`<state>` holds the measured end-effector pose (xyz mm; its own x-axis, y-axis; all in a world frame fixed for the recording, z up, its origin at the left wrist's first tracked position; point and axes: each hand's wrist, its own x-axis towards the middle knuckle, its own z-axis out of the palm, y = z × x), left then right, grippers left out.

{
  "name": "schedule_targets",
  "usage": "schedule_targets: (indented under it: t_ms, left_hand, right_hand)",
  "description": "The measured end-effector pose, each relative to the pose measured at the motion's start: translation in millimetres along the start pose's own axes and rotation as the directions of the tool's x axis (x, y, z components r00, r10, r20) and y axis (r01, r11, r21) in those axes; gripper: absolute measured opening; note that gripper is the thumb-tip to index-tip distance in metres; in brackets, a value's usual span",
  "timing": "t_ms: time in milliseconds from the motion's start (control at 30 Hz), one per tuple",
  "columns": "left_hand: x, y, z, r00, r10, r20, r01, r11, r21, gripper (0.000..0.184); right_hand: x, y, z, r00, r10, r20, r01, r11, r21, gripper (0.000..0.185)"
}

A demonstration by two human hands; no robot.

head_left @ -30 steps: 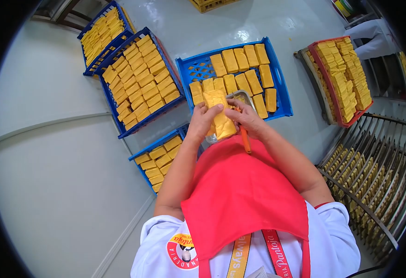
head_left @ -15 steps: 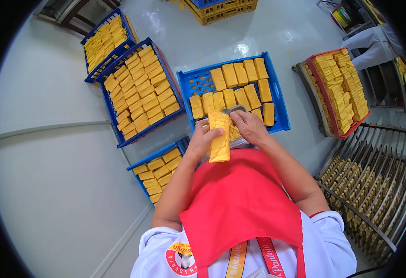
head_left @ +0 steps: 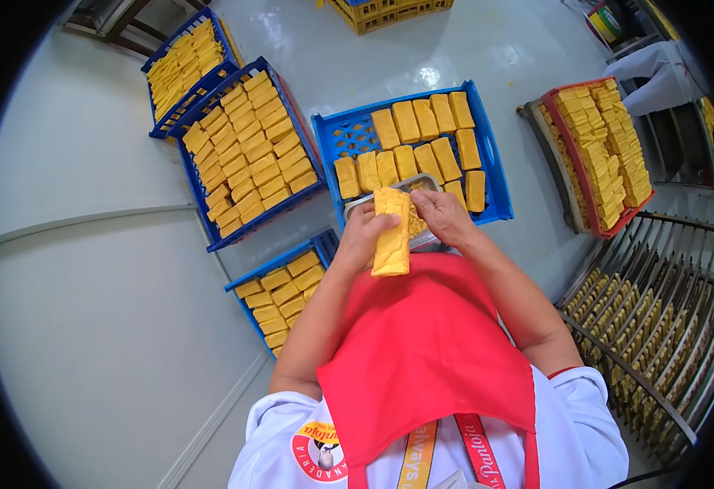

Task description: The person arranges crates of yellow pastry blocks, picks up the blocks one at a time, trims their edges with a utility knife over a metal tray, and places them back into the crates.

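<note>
My left hand [head_left: 362, 236] grips a flat, oblong yellow loaf [head_left: 391, 240] with a wrinkled surface, its thumb lying across the face. To the right of the loaf, my right hand [head_left: 442, 217] is closed with thumb and fingers together; whatever it pinches is too small to make out. Beneath both hands sits a metal tray [head_left: 355, 205] with yellow crumbs [head_left: 416, 223] in it, partly hidden by the loaf and my hands. Just beyond stands a blue crate [head_left: 499, 183] with rows of similar yellow loaves [head_left: 406, 122] on its slotted base.
Blue crates packed with loaves [head_left: 251, 151] stand to the left, one lower down [head_left: 282, 297]. On the right are a red crate [head_left: 573, 155] of yellow pieces and a metal rack [head_left: 642, 342]. Another person's white-clothed leg [head_left: 658, 77] shows at upper right.
The loaf in my left hand has shifted slightly up and right. More of the metal tray and its crumbs shows now. My right hand stays beside the loaf, a little further right.
</note>
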<state>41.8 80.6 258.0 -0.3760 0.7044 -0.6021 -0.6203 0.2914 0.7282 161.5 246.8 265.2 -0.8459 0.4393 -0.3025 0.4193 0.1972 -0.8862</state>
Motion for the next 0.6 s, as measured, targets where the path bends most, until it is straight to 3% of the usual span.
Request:
schedule_targets:
  t_ms: [200, 300, 467, 533, 600]
  left_hand:
    - [-1.7, 7.7, 5.8, 0.999, 0.053, 0.001, -0.053, 0.999, -0.008, 0.044]
    - [2.9, 10.5, -3.4, 0.992, 0.042, -0.120, -0.047, 0.998, -0.034, 0.034]
    - [7.0, 12.7, -13.6, 0.992, -0.063, -0.107, 0.065, 0.998, 0.013, 0.032]
    - [5.6, 12.7, -6.8, 0.995, -0.050, -0.088, 0.051, 0.999, 0.007, 0.034]
    - [6.9, 10.0, -5.6, 0.997, -0.035, -0.071, 0.035, 0.999, 0.000, 0.036]
  right_hand:
    - [-8.3, -3.5, -2.6, 0.999, 0.005, 0.048, -0.002, 0.999, -0.051, 0.052]
    - [-20.6, -17.6, 7.1, 0.996, 0.005, 0.093, 0.006, 0.993, -0.121, 0.051]
    - [-16.6, -19.9, 9.8, 0.987, 0.061, 0.150, -0.024, 0.972, -0.234, 0.052]
    - [-7.9, -9.8, 8.6, 0.997, -0.072, -0.040, 0.061, 0.971, -0.232, 0.054]
    - [-2.4, -11.2, 0.4, 1.000, -0.010, -0.009, 0.007, 0.961, -0.278, 0.053]
